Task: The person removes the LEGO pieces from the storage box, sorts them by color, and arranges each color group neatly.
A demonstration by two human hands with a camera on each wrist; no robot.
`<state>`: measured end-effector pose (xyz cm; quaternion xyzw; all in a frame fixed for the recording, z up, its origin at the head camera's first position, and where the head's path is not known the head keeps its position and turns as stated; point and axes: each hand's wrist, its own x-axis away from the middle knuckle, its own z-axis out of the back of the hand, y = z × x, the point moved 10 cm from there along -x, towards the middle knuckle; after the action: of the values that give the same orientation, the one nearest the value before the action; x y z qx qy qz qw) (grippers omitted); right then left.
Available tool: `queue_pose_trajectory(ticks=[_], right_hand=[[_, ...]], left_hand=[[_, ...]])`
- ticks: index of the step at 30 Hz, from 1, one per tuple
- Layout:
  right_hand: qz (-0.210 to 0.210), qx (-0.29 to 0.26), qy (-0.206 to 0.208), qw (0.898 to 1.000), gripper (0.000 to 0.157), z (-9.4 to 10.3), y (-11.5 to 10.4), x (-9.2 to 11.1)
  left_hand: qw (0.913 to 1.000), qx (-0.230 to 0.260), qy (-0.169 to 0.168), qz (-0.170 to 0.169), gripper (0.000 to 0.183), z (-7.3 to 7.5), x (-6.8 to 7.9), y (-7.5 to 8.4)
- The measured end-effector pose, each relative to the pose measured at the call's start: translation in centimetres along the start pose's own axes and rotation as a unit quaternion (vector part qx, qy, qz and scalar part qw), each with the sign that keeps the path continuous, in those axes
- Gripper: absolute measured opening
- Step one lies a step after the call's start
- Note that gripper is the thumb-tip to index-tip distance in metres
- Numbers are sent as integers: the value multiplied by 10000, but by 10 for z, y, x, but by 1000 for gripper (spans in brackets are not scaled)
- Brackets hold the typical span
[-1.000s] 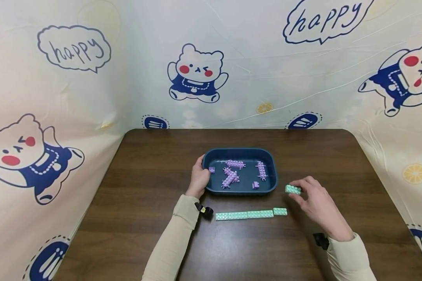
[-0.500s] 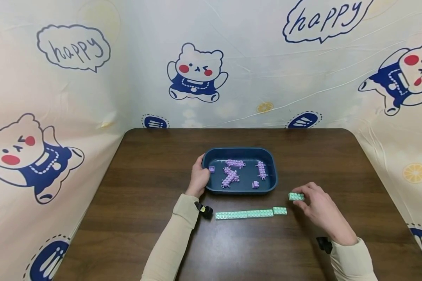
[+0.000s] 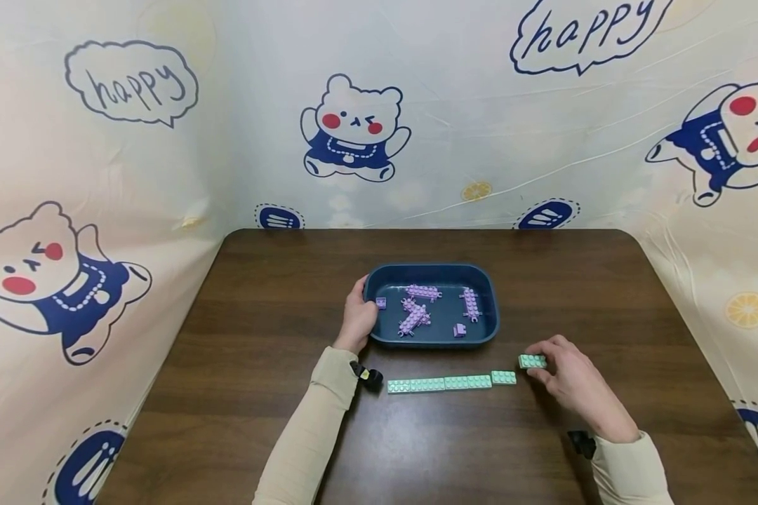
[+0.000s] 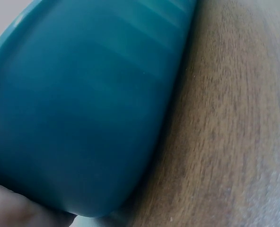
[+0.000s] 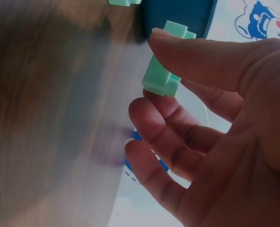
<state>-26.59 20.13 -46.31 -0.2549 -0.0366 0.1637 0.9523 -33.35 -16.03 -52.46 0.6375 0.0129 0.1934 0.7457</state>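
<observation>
My right hand pinches a mint-green building brick between thumb and fingers; in the right wrist view the brick is held above the table. Left of it lies a row of mint-green bricks, with a short brick at its right end, set slightly off line. My left hand grips the left end of a dark blue tray. Inside the tray are several purple studded pieces. In the left wrist view the tray's outer wall hides most of that hand.
A brown wooden table with rounded far corners carries everything. Behind and beside it hangs a pale cloth printed with cartoon bears. A black wrist camera sits close to the row's left end.
My right hand has come slightly nearer to me with the green brick, bringing it lower. The left hand, the tray and the row of bricks stay where they were.
</observation>
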Motion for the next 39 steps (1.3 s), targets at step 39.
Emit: queue_pose_trajectory(ticks=[39], right_hand=[[294,-49,-154,9994,22,-22,3,3]], left_hand=[[9999,129,-46,0,70,0,1,2]])
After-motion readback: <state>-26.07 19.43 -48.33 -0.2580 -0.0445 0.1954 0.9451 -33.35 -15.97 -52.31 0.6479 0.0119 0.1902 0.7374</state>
